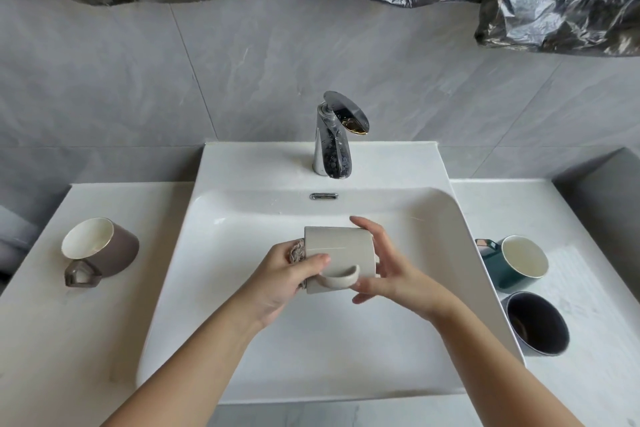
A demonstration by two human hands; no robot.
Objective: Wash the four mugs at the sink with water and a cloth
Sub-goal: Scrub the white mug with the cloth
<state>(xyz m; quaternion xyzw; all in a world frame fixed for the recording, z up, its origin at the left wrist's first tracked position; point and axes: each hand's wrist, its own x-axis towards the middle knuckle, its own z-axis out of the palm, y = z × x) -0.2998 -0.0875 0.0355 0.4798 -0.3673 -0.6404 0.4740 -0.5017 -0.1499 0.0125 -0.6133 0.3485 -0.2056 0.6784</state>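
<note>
Hands [280, 277] [388, 274] around beige mug [341, 246], cloth [296, 252]

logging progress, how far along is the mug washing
Done: nothing shows any mug finished. In hand: beige mug over the sink, left hand holding the cloth at its rim, right hand gripping its base. Remaining: possibly brown mug, teal mug and dark mug on the counter.

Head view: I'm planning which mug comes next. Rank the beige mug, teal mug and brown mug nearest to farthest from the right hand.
1. beige mug: held by the right hand.
2. teal mug: on the right counter.
3. brown mug: on the left counter.
</note>
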